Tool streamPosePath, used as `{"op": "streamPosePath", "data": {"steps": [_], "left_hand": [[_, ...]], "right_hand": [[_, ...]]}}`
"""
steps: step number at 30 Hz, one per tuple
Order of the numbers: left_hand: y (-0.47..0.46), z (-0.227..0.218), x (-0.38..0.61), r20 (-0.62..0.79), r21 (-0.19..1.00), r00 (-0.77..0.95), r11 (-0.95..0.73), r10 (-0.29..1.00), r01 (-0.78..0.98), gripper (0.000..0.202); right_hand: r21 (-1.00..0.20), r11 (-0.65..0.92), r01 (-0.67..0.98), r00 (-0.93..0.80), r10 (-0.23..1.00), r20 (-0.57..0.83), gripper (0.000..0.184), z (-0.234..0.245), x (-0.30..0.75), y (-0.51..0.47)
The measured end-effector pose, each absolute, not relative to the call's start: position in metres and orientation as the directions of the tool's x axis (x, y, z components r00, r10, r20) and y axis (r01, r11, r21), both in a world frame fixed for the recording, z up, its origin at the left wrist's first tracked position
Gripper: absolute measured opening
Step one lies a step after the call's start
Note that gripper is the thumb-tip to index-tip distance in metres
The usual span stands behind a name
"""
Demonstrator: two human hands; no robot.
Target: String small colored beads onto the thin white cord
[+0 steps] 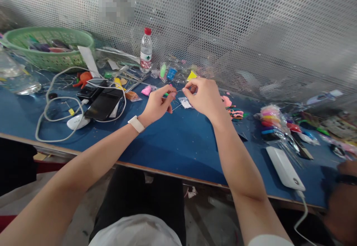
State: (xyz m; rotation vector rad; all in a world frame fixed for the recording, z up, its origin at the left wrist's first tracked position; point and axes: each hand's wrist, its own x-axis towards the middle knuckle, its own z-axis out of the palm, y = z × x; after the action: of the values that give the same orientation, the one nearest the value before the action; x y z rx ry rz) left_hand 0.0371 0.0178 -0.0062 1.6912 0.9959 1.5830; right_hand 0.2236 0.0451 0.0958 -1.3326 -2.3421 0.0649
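Note:
My left hand (158, 102), with a white band at the wrist, is closed in a pinch above the blue table. Facing it, my right hand (203, 95) pinches too, thumb against forefinger. A thin pale strand (179, 91) runs across the small gap between both sets of fingertips; whether it is wire or thread I cannot tell. Just below the fingers lies a small packet of white material (185, 102). A pink lump (146, 90) rests left of my left hand. Beyond my right forearm are pink and dark strips of soft material (236, 114).
A green basket (55, 58) stands back left. Near it are a phone (104, 104), a looped white cable (37, 127) and a red-capped bottle (145, 50). Bagged coloured clay-like lumps (270, 119) and a white power bank (286, 168) lie right. Another person's arm (344, 201) shows at the right edge.

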Motion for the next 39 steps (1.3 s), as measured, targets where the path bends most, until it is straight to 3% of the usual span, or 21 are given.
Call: {"op": "streamPosePath", "data": {"steps": [6,10,14,16,19,21,23,25,27,29,31,34,39], "left_hand": [[0.017,-0.004,0.039,0.563,0.817,0.009,-0.558,0.827,0.142,0.01],[0.015,-0.003,0.041,0.578,0.803,-0.012,-0.567,0.816,0.185,0.008],[0.015,-0.001,0.04,0.562,0.821,-0.019,-0.554,0.827,0.138,0.01],[0.017,-0.001,0.039,0.542,0.839,-0.07,-0.535,0.838,0.095,0.015],[0.026,-0.003,0.036,0.495,0.865,-0.201,-0.501,0.845,0.022,0.021],[0.033,-0.005,0.034,0.44,0.88,-0.27,-0.472,0.856,-0.06,0.023],[0.038,-0.006,0.032,0.375,0.891,-0.269,-0.425,0.887,-0.159,0.023],[0.04,-0.007,0.029,0.338,0.899,-0.217,-0.383,0.916,-0.213,0.022],[0.041,-0.008,0.027,0.338,0.906,-0.167,-0.369,0.926,-0.207,0.024],[0.041,-0.01,0.026,0.351,0.91,-0.148,-0.374,0.925,-0.181,0.026],[0.041,-0.012,0.026,0.349,0.912,-0.147,-0.372,0.925,-0.172,0.029],[0.04,-0.012,0.028,0.296,0.917,-0.147,-0.323,0.944,-0.232,0.031],[0.029,-0.001,0.034,0.186,0.875,-0.14,-0.229,0.973,-0.427,0.025]], "right_hand": [[-0.252,0.557,0.791,-0.498,0.827,0.262,0.024,0.095,0.23,0.045],[-0.191,0.607,0.771,-0.526,0.777,0.347,0.021,0.104,0.237,0.039],[-0.231,0.739,0.633,-0.634,0.666,0.393,0.018,0.126,0.247,0.025],[-0.248,0.758,0.603,-0.55,0.621,0.558,0.019,0.139,0.254,0.018],[-0.277,0.784,0.556,-0.224,0.462,0.858,0.021,0.151,0.267,0.014],[-0.347,0.806,0.479,-0.058,0.423,0.904,0.023,0.153,0.275,0.021],[-0.49,0.776,0.397,-0.086,0.563,0.822,0.024,0.148,0.281,0.032],[-0.633,0.68,0.371,-0.252,0.729,0.636,0.02,0.141,0.283,0.044],[-0.641,0.626,0.445,-0.424,0.777,0.465,0.029,0.134,0.28,0.052],[-0.608,0.656,0.447,-0.563,0.734,0.379,0.039,0.129,0.274,0.052],[-0.585,0.679,0.443,-0.632,0.7,0.334,0.047,0.126,0.266,0.047],[-0.531,0.638,0.558,-0.595,0.753,0.281,0.047,0.122,0.252,0.038],[-0.485,0.714,0.505,-0.572,0.698,0.431,0.044,0.105,0.239,0.045]]}}
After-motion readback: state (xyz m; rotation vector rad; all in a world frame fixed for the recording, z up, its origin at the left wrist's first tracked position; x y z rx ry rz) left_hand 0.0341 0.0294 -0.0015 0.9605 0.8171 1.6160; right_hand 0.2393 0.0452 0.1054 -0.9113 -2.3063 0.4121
